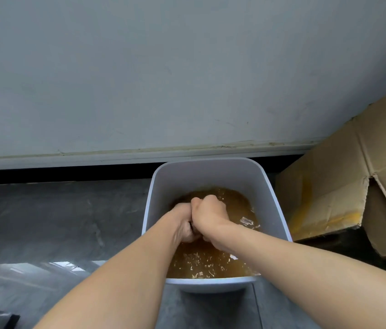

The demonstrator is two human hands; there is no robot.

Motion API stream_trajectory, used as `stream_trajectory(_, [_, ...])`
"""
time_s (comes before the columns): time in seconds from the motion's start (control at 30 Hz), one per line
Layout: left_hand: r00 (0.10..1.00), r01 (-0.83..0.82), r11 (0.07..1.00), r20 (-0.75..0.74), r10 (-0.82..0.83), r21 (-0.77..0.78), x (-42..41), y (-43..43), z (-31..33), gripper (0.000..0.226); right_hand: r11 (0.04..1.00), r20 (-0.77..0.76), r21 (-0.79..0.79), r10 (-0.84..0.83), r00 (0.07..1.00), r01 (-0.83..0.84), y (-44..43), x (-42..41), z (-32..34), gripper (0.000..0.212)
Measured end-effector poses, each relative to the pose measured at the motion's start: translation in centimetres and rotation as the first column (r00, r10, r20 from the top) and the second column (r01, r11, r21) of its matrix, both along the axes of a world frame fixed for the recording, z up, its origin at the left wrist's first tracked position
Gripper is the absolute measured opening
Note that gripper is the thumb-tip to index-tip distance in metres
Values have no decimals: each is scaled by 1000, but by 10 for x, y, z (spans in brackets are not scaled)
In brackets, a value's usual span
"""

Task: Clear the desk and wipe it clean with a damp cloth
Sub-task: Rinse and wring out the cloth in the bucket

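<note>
The fingers of the left hand [183, 222] and the right hand [208, 212] are curled tight into fists, pressed knuckle to knuckle. What they clench is hidden, so I cannot tell whether the cloth sits inside them or under the surface. Both fists sit low in murky brown water [211, 262] flecked with pale bits. The water fills the lower part of a white plastic bin [211, 162], which stands on a grey floor [56, 222], close to a pale wall [163, 67] and beside a worn cardboard box [329, 186]
</note>
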State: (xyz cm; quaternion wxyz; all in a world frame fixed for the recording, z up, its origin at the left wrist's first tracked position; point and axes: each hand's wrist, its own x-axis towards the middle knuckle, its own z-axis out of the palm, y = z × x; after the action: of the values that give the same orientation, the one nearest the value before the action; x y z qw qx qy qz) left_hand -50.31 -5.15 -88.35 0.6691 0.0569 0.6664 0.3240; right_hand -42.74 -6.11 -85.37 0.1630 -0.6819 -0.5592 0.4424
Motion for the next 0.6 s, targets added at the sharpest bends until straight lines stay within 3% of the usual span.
stream_trajectory(0.13, [986,166,986,-36,-165,20,2,1,11,45,992,117,104,55,992,-68,13,23,0,32])
stream_trajectory(0.27, [970,205,978,-141,-199,26,1,-2,10,30,970,275,77,200,940,-229,22,39,-7,33])
stream_trajectory(0.37, [885,274,959,-408,-223,70,0,-1,-8,16,933,357,-6,338,871,-360,20,38,-12,47])
stream_trajectory(0.43, [780,367,927,-568,-264,74,3,0,-16,41,902,434,-89,416,799,-422,19,39,-18,56])
stream_trajectory(0.53, [403,629,749,-737,-543,-208,3,-6,-28,86,868,491,-181,488,722,-463,18,40,-26,64])
stream_trajectory(0.57, [320,677,691,-745,-585,-252,4,-8,-28,89,860,481,-207,505,717,-467,20,40,-28,65])
stream_trajectory(0.6, [294,716,649,-731,-617,-260,5,-9,-26,82,852,466,-234,520,716,-468,20,39,-30,64])
